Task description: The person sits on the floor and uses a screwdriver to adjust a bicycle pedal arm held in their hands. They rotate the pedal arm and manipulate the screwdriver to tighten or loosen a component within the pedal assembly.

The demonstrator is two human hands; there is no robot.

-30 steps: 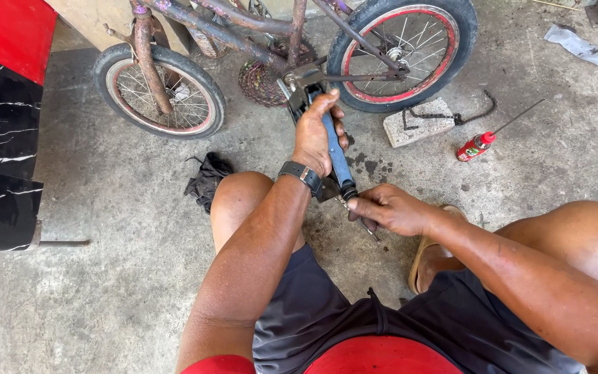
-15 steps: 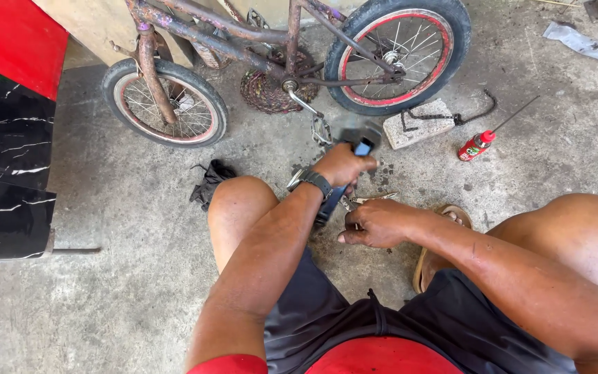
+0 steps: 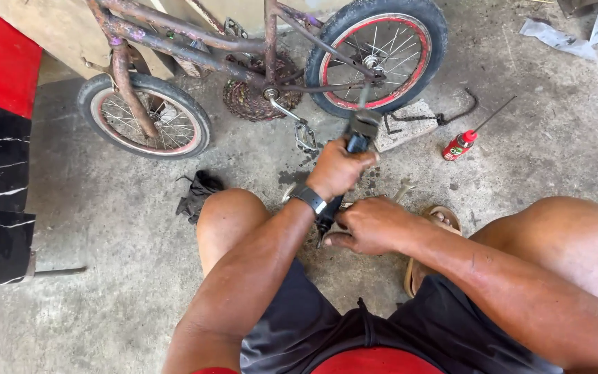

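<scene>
blue tool (image 3: 358, 136) gripped by left hand (image 3: 338, 168) fingers; right hand (image 3: 372, 224) fingers closed at its lower end.

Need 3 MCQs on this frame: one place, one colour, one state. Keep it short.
1. Where does the spray can lie?
A. on the concrete, right of the rear wheel
B. in the left hand
C. on the red panel

2. What colour is the rear wheel's rim?
A. blue
B. red
C. yellow

3. What is the left hand doing?
A. resting open on a knee
B. holding the dark rag
C. closed around a blue-handled tool

Key: 1 A, the can lies on the floor beside the wheel; 2 B, a red ring shows inside the tyre; 3 C, the fingers wrap the handle.
</scene>
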